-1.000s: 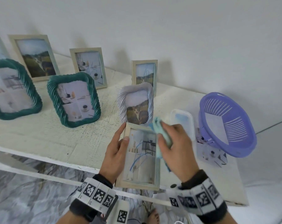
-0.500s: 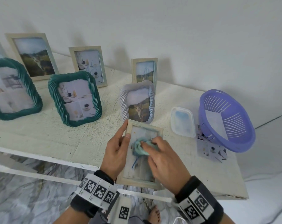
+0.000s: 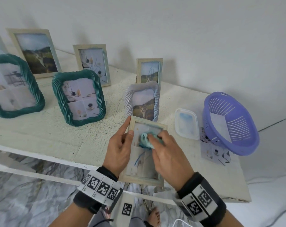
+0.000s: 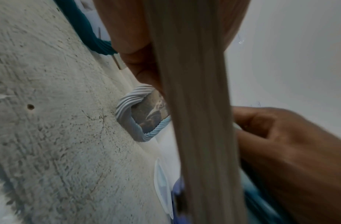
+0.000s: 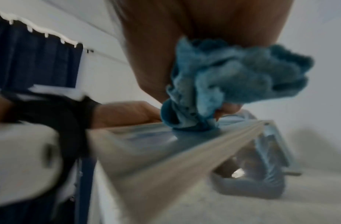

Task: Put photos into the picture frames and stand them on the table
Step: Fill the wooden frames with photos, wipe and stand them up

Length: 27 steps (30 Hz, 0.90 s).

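**A:** so where's the frame right now?

**B:** the pale wooden rectangular picture frame (image 3: 139,180) with a photo in it is held up over the front edge of the white rough-painted table (image 3: 49,136), tilted face-up between both hands. The left hand (image 3: 119,149) grips its left edge, thumb on the front rail and index finger stretched up to the top left corner. In the left wrist view you see the frame edge-on, with fingers curled behind it.

**A:** and the other hand?

**B:** the right hand (image 3: 168,154) has its fingers bunched round a crumpled light blue cloth (image 3: 145,140), pressing it on the glass in the upper half of the frame. The right wrist view shows the cloth touching the glass.

**A:** what else is on the table?

**B:** just behind the held frame stands a silver ribbed frame with a cat photo (image 3: 142,102). A clear plastic lid (image 3: 186,123) lies to the right, and a purple slotted plastic basket (image 3: 229,122) sits tipped near the right edge, on top of a loose photo (image 3: 212,153). A green twisted-rope frame (image 3: 79,97) stands further left.
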Each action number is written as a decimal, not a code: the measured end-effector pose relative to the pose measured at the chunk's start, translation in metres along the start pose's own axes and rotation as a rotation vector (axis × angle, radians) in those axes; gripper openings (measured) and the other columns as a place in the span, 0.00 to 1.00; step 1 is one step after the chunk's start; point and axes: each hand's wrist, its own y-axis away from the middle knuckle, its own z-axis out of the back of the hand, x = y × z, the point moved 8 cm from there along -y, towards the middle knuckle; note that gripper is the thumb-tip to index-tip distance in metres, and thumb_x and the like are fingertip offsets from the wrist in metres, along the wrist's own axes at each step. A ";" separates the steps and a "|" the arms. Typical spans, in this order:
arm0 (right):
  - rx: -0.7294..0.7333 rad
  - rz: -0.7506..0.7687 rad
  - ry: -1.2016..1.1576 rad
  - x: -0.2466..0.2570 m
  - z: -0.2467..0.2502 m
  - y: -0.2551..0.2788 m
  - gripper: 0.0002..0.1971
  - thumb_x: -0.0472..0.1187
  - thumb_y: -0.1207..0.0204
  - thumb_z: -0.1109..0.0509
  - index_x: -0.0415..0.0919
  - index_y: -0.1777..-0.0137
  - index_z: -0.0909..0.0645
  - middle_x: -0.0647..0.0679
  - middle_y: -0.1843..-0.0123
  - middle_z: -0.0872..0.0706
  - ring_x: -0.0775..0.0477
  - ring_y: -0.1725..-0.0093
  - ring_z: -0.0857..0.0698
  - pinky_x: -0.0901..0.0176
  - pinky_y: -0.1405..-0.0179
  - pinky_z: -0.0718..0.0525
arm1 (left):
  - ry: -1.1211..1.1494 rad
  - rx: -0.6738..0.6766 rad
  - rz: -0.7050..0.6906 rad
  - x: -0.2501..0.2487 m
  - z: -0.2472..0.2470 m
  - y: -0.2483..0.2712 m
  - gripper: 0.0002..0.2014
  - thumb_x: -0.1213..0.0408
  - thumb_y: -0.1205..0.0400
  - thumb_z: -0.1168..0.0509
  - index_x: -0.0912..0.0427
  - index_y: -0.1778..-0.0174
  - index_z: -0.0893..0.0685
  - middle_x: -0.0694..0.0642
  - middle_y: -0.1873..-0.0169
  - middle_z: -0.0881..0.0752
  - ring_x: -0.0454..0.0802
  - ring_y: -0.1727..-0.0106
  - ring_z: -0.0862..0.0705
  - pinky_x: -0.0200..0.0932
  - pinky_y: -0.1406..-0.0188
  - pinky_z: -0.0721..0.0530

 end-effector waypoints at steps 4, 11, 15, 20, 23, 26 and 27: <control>0.174 0.185 -0.084 0.046 -0.016 0.034 0.22 0.31 0.25 0.32 0.42 0.31 0.24 0.45 0.42 0.26 0.47 0.46 0.22 0.60 0.53 0.14 | -0.016 -0.014 0.015 -0.004 0.007 -0.003 0.22 0.68 0.11 0.44 0.49 0.20 0.33 0.43 0.84 0.34 0.37 0.81 0.37 0.34 0.82 0.34; 0.045 -0.014 0.049 -0.002 -0.001 0.012 0.22 0.33 0.25 0.35 0.40 0.30 0.24 0.45 0.41 0.26 0.47 0.49 0.22 0.57 0.53 0.15 | -0.065 -0.045 0.017 -0.004 0.006 0.000 0.23 0.67 0.11 0.43 0.52 0.19 0.32 0.42 0.82 0.38 0.38 0.79 0.40 0.33 0.80 0.38; 0.155 0.092 -0.042 0.044 -0.018 0.041 0.19 0.35 0.22 0.37 0.43 0.31 0.25 0.47 0.41 0.25 0.51 0.47 0.23 0.61 0.49 0.15 | -0.051 -0.068 0.031 -0.003 0.013 -0.003 0.22 0.67 0.11 0.43 0.51 0.20 0.32 0.42 0.83 0.37 0.38 0.80 0.39 0.33 0.81 0.37; 0.022 -0.072 0.052 0.000 -0.002 0.018 0.18 0.33 0.28 0.32 0.41 0.37 0.21 0.45 0.47 0.24 0.50 0.56 0.23 0.63 0.63 0.16 | -0.025 -0.077 0.054 -0.001 0.011 0.000 0.22 0.64 0.11 0.42 0.48 0.20 0.32 0.46 0.80 0.32 0.42 0.76 0.36 0.37 0.75 0.33; 0.048 -0.064 0.018 0.016 -0.008 0.020 0.18 0.35 0.22 0.34 0.39 0.32 0.24 0.45 0.42 0.26 0.51 0.52 0.25 0.64 0.56 0.20 | -0.007 -0.072 0.056 -0.002 0.012 -0.003 0.22 0.66 0.11 0.42 0.50 0.19 0.31 0.42 0.82 0.33 0.42 0.77 0.36 0.37 0.76 0.33; 0.160 0.043 -0.096 0.052 -0.021 0.043 0.19 0.37 0.16 0.41 0.40 0.26 0.29 0.48 0.39 0.29 0.55 0.49 0.29 0.68 0.50 0.26 | 0.005 -0.080 0.075 0.002 0.019 -0.007 0.22 0.65 0.11 0.43 0.51 0.19 0.31 0.43 0.81 0.33 0.44 0.77 0.35 0.38 0.76 0.33; 0.166 0.048 -0.101 0.054 -0.021 0.045 0.19 0.36 0.16 0.42 0.41 0.26 0.28 0.48 0.40 0.28 0.55 0.49 0.30 0.69 0.51 0.26 | 0.006 -0.081 0.069 0.002 0.020 -0.006 0.22 0.65 0.11 0.42 0.51 0.19 0.31 0.44 0.80 0.34 0.45 0.76 0.35 0.39 0.75 0.33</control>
